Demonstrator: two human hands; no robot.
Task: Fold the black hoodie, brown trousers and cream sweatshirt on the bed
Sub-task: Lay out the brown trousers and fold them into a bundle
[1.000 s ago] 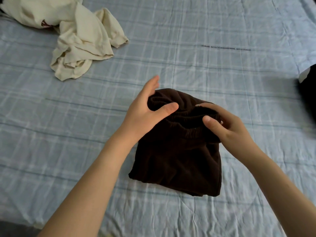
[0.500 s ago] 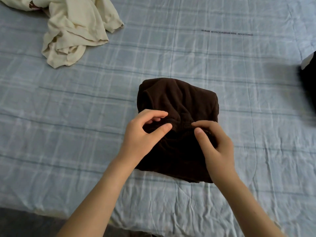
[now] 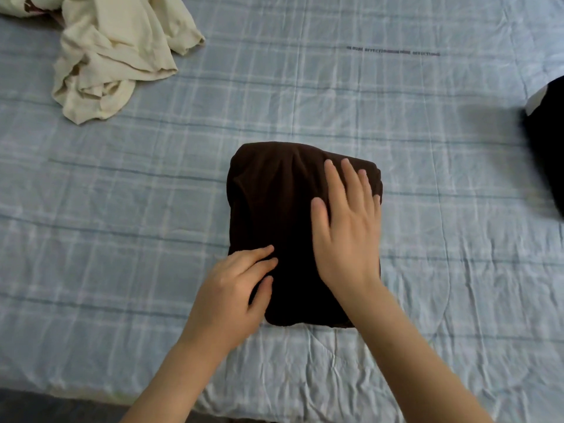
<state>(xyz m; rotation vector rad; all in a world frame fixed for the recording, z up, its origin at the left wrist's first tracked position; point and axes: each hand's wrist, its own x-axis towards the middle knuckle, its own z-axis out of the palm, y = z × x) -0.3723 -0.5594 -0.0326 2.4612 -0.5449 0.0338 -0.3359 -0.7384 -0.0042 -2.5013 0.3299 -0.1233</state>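
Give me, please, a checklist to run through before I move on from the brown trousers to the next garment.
1. The brown trousers are folded into a compact bundle: ok.
2. The right hand lies flat on the bundle, gripping nothing: ok.
3. The left hand rests on its near left corner, gripping nothing: ok.
4. The cream sweatshirt is folded: not ok, crumpled at the far left.
5. The black hoodie is folded: cannot tell, only its edge shows.

Soft even daylight, dim blurred shadow at right edge, slight motion blur, wide-angle bending at edges
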